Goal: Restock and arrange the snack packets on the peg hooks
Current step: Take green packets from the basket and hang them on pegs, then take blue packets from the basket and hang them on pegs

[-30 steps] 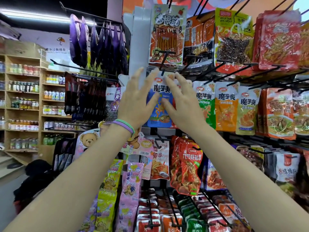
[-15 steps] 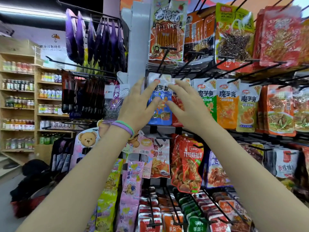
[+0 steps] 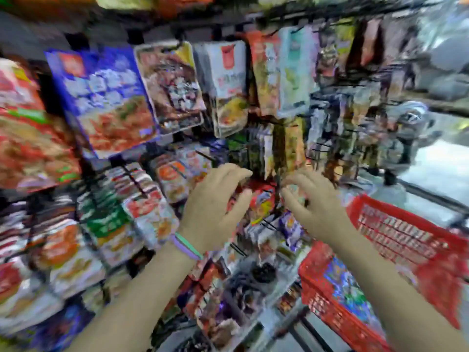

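Here, amid heavy blur, a red snack packet (image 3: 261, 204) hung low on the peg rack is flanked by the left hand (image 3: 213, 212) and right hand (image 3: 314, 207), fingers loosely curled, grip indiscernible.

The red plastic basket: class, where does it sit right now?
In the head view, the red plastic basket sits at the lower right, just right of the right hand and beside the rack of hanging snack packets.

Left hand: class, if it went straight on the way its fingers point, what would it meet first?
Probably the red snack packet hanging just beyond the left hand; motion blur leaves depth and contact unclear.
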The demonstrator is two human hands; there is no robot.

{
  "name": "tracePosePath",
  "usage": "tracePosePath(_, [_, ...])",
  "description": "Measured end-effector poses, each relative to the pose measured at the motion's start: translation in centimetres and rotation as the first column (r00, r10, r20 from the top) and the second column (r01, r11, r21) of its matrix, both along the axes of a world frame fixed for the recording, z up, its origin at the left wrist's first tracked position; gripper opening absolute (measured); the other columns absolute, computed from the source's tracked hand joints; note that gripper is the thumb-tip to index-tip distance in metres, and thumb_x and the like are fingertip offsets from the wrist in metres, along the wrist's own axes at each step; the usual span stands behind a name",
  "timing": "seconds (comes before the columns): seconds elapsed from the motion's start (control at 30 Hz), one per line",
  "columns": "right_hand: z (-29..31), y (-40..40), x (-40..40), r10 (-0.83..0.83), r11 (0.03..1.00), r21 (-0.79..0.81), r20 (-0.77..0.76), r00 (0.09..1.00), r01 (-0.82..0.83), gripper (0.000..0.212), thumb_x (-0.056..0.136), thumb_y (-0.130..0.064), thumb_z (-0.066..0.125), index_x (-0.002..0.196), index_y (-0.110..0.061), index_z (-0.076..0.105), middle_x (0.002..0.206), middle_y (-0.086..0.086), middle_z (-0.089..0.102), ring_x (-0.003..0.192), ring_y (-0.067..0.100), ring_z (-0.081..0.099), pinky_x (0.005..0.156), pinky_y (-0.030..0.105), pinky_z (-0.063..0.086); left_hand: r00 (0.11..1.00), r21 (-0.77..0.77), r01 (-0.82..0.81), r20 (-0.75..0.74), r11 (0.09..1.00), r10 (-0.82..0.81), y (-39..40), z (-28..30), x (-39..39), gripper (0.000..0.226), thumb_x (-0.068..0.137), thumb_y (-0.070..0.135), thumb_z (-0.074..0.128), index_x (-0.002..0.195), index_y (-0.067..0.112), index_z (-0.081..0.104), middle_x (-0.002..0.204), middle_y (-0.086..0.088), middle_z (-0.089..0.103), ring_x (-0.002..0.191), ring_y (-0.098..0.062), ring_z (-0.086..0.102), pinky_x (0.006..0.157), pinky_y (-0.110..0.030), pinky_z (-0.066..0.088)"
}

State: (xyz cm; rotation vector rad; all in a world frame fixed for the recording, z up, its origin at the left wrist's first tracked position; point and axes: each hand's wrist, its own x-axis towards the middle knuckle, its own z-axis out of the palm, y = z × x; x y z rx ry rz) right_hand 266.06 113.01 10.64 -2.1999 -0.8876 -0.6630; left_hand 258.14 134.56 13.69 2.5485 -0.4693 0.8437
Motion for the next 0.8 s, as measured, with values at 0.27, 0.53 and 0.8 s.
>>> tracePosePath(0.27, [-21.7, -20.6, 4.4, -0.430, 0.903, -0.277, -0.608, 0.668, 0.330, 0.026, 0.096, -0.031, 0.064, 0.114, -0.013, 0.065, 0.108, 0.008, 0.062, 0.102, 0.029, 0.058, 0.087, 0.044, 0.048, 0.773, 0.114, 0.185, -0.631, 0.976, -0.073, -15.4, -20.5, 11.1, 0.075, 0.094, 0.061, 0.029, 0.157, 0.020, 0.036, 0.164, -0.002, 0.031, 0.148, -0.024, 0.034, 0.118, -0.044, 0.031])
tracePosePath(0.53, [-28.9, -25.0, 11.2, -0.457, 0.888, -0.389, -0.804, 0.379, 0.245, 0.062, 0.093, -0.036, 0.072, 0.142, -0.007, 0.048, 0.145, 0.015, 0.051, 0.131, 0.031, 0.050, 0.103, 0.037, 0.042, 0.713, 0.251, 0.257, -0.701, 0.933, -0.008, -22.0, -29.1, 16.8, 0.091, 0.094, 0.064, 0.040, 0.164, 0.014, 0.010, 0.171, -0.006, 0.006, 0.157, -0.026, 0.014, 0.121, -0.050, 0.029])
tracePosePath(0.8, [-37.7, -27.0, 14.9, -0.615, 0.787, -0.587, -0.773, 0.158, 0.192, 0.099, 0.082, -0.051, 0.077, 0.156, -0.010, 0.026, 0.157, 0.020, 0.031, 0.145, 0.037, 0.029, 0.117, 0.047, 0.029, 0.727, 0.308, 0.271, -0.686, 0.912, 0.015, -22.1, -30.3, 17.1, 0.090, 0.092, 0.064, 0.035, 0.161, 0.009, 0.021, 0.169, -0.009, 0.019, 0.152, -0.032, 0.030, 0.112, -0.051, 0.042])
